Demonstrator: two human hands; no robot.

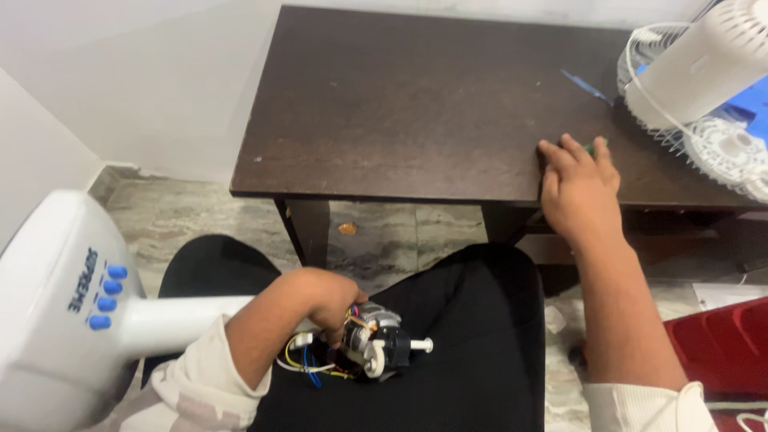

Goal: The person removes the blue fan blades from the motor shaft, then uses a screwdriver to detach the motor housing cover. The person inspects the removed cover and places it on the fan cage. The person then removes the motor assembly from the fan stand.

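Hands on a fan motor and on the dark table

We see the left hand (326, 298) closed around the fan motor (376, 340), which rests on the lap, just below the front edge of the table (384, 104). The right hand (578, 186) lies on the table near that same edge, fingers together over a small dark thing; we cannot tell if it grips it. A white fan grille (732, 152) lies at the table's right end.

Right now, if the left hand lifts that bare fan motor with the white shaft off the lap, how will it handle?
The bare fan motor is probably dense for its size, given its metal core. Its loose coloured wires look floppy and may snag. The left hand grips only one end, so it could tip shaft-first.
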